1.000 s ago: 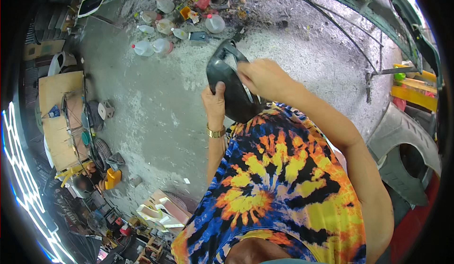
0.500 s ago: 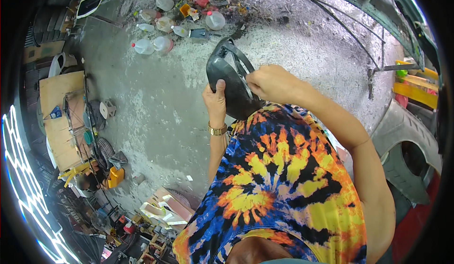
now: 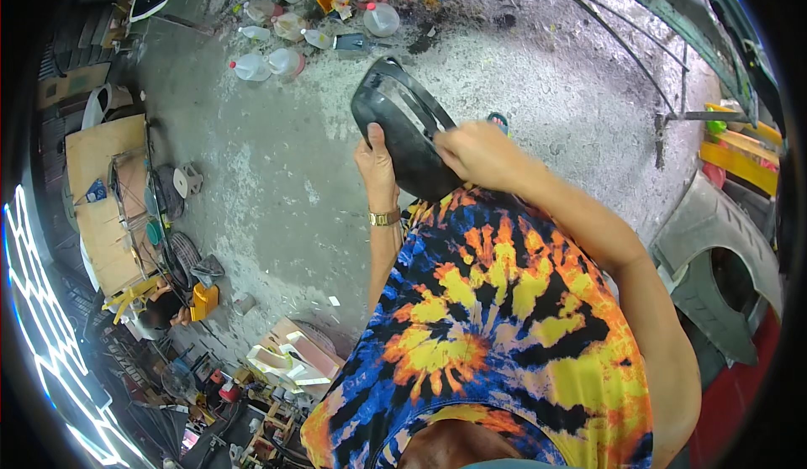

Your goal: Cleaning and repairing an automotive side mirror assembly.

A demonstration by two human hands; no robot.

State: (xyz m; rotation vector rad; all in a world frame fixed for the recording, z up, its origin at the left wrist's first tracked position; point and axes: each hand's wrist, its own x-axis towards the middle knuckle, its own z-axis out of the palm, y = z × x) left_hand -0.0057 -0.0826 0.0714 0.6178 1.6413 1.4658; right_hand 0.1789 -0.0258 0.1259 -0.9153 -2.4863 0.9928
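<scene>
A glossy black, hollow plastic housing (image 3: pixel 395 145), much like a car mirror shell, is held tilted in front of my body. Its lower end meets my tie-dye shirt (image 3: pixel 471 318). My left hand (image 3: pixel 376 162) is closed on its left side, the thumb lying along the dark face; a gold watch (image 3: pixel 384 218) is on that wrist. At the right edge, beside the long opening and its narrow black strip, my right hand (image 3: pixel 475 156) is closed with curled fingers. Its fingertips are hidden against the housing, so I cannot see what they pinch.
Several plastic jugs (image 3: pixel 382 20) stand on the concrete floor (image 3: pixel 277 158) ahead. A wooden board (image 3: pixel 109 208) and a yellow container (image 3: pixel 204 302) are at the left, near a crouching person (image 3: pixel 161 311). Grey curved panels (image 3: pixel 719 234) lie right; a metal frame (image 3: pixel 706 118) crosses upper right.
The housing and both hands have shifted slightly left and up. The right hand has moved a little down along the edge. A sandalled foot now shows beyond my right hand.
</scene>
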